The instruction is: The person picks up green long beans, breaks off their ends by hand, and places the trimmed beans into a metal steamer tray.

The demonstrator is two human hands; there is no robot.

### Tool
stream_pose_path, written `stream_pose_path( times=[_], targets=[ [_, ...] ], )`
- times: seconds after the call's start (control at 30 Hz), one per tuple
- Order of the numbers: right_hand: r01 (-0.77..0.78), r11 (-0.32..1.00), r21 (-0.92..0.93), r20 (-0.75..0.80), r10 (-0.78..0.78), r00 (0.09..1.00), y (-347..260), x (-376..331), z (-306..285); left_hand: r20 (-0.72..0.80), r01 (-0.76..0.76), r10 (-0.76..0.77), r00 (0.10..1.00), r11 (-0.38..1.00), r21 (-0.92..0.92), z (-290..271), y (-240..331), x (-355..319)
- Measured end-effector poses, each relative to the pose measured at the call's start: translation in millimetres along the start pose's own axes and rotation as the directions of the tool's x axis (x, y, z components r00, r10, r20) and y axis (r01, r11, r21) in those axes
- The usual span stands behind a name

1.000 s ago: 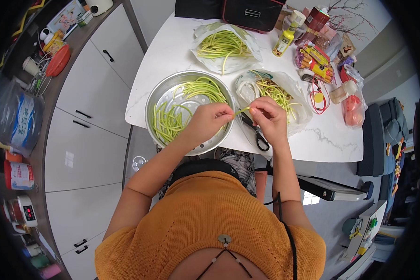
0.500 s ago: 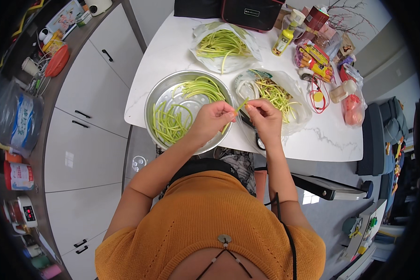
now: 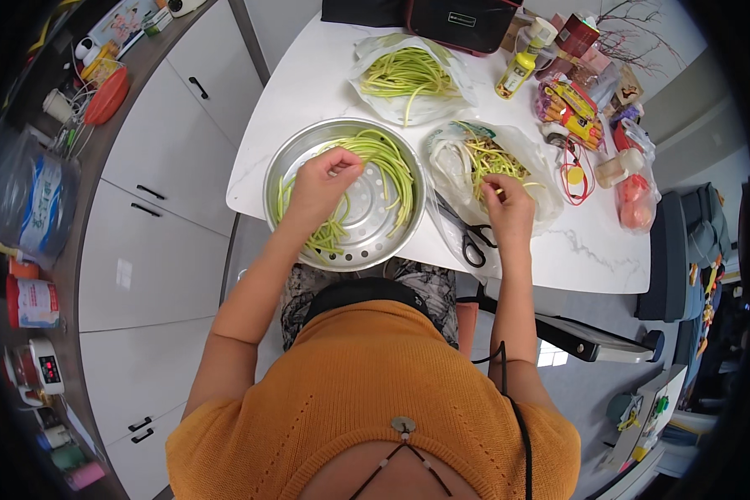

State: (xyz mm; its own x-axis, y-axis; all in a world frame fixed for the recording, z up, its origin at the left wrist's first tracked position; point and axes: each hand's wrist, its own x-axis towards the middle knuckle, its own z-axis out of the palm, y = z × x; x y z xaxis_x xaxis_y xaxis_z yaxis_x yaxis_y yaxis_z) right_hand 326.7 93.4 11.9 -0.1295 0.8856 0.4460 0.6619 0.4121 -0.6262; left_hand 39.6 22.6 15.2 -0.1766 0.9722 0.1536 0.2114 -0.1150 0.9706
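From where I sit, I see the two hands well apart over the bench (image 3: 579,260). My left hand (image 3: 318,187) hangs over the left half of the pan (image 3: 367,215), thumb drawn close to curled fingers; I cannot tell whether anything is pinched there. My right hand (image 3: 512,208) is at the near edge of the front bag (image 3: 446,162), fingers bent in, and I cannot make out whether it grips one of the bits (image 3: 496,160) there or only hovers over them.

The green stems (image 3: 397,175) lie in two places: loose bunches along the sides of the pan, and a thick heap in the back bag (image 3: 458,93). I judge the work as partly done: the pan has a fair share, its holed floor showing bare in the middle, while the heap in the back bag looks untouched and makes up much of what is left. The front bag carries a tangle of bits, some brownish. Scissors (image 3: 465,227) lie between pan and front bag, touched by neither hand.
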Motion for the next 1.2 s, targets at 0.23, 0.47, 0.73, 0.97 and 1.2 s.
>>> stream_pose_path(
  times=[0.23, 0.47, 0.73, 0.97, 1.2],
  targets=[
    [0.001, 0.971, -0.239, -0.032, -0.009, 0.999, 32.6, 8.1, -8.0, 0.34, -0.372, 0.178, 0.923, 0.631, 0.681, -48.4, 2.8, -6.9],
    [-0.001, 0.982, -0.191, -0.045, -0.008, 0.999, 21.6, 7.0, -7.5, 0.462, -0.399, -0.026, 0.886, 0.462, 0.792, -43.3, -6.6, 2.2],
    [-0.016, 0.999, -0.048, -0.009, 0.016, 1.0, 14.2, -1.0, 0.7, 0.199, -0.008, -0.076, 0.977, 0.921, 0.391, 12.7, -44.5, 60.9],
    [-0.064, 0.998, 0.017, 0.083, 0.063, 0.995, 15.0, -8.2, 8.2, 0.077, 0.509, -0.503, 0.861, 0.856, -0.094, 53.3, -44.9, 84.7],
    [-0.071, 0.996, 0.06, 0.108, 0.065, 0.992, 11.4, -8.9, 10.8, 0.141, 0.528, -0.516, 0.845, 0.766, -0.367, 49.6, -56.3, 88.2]
  ],
)
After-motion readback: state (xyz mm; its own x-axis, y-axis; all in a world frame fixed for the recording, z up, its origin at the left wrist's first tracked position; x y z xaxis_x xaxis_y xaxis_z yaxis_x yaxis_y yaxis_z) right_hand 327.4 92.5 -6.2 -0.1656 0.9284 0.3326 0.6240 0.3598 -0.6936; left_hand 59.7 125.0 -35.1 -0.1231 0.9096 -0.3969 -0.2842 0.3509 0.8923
